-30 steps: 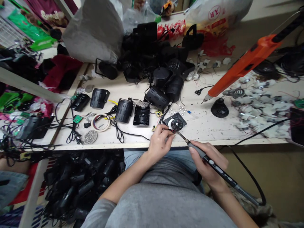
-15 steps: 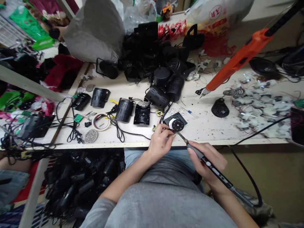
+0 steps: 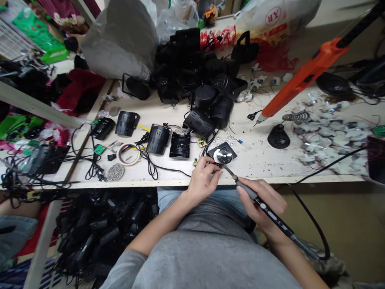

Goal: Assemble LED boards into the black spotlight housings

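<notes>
My right hand (image 3: 264, 200) is wrapped around the grey-and-black handle of a soldering iron (image 3: 269, 212), my fingers covering part of its grip. Its metal shaft points far and left, ending close to my left fingertips, though the very tip is hard to make out. The iron's cord (image 3: 322, 233) loops at the near right, its further run partly lost against the dark background.

My left hand (image 3: 201, 180) has thumb and fingers drawn together at the near edge of a round dark disc (image 3: 226, 156); whether they are clamped on one of the thin reddish wires (image 3: 221, 165) there, I cannot tell. The disc, with glare washing out part of its face, lies in front of me near the table's (image 3: 270, 170) front edge. It has a white part (image 3: 215, 155) at its left and covers much of a dark square plate (image 3: 232, 147).

On the right hangs an orange tool (image 3: 303, 78), its black upper end cut off by the frame. The far black housings (image 3: 183, 60) merge into one dark heap.
</notes>
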A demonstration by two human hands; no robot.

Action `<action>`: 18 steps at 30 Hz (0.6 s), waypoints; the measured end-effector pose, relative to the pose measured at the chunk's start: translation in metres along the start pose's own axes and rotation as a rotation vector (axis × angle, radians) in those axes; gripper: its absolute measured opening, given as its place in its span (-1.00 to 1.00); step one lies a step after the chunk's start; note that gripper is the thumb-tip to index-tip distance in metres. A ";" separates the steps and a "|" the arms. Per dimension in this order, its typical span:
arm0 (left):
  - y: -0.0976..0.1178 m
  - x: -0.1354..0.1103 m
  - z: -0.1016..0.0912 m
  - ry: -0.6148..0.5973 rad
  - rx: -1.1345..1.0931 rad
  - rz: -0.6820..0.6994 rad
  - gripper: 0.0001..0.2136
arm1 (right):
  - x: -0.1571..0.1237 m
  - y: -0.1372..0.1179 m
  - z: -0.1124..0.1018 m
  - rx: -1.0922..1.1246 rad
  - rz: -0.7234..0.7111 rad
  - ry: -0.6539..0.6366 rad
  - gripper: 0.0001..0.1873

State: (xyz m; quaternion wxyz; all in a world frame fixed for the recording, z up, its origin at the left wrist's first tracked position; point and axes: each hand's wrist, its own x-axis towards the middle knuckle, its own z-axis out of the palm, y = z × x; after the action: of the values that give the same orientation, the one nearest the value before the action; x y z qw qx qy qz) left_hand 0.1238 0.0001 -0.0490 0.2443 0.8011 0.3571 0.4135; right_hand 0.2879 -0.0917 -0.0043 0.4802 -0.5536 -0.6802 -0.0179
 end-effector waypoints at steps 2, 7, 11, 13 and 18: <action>0.000 0.000 0.000 0.000 0.003 0.003 -0.95 | 0.001 -0.001 0.000 -0.003 0.002 -0.013 -0.72; 0.000 0.000 0.000 0.005 -0.003 0.007 -0.95 | 0.003 -0.003 -0.002 -0.025 0.006 -0.064 -0.70; 0.000 -0.002 -0.001 -0.009 -0.011 -0.007 -0.95 | 0.003 -0.004 -0.005 -0.019 0.022 -0.070 -0.73; 0.000 -0.004 -0.001 -0.026 -0.004 0.006 -0.93 | 0.003 -0.005 -0.008 -0.018 0.032 -0.072 -0.72; -0.001 -0.011 -0.005 -0.071 0.033 0.066 -0.87 | -0.001 -0.001 -0.016 -0.023 0.020 0.030 -0.66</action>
State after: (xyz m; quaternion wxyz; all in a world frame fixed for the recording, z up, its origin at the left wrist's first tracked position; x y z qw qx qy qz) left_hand 0.1152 -0.0071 -0.0523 0.2297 0.8306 0.3283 0.3867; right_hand 0.2968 -0.1020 0.0039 0.4840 -0.5656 -0.6671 -0.0292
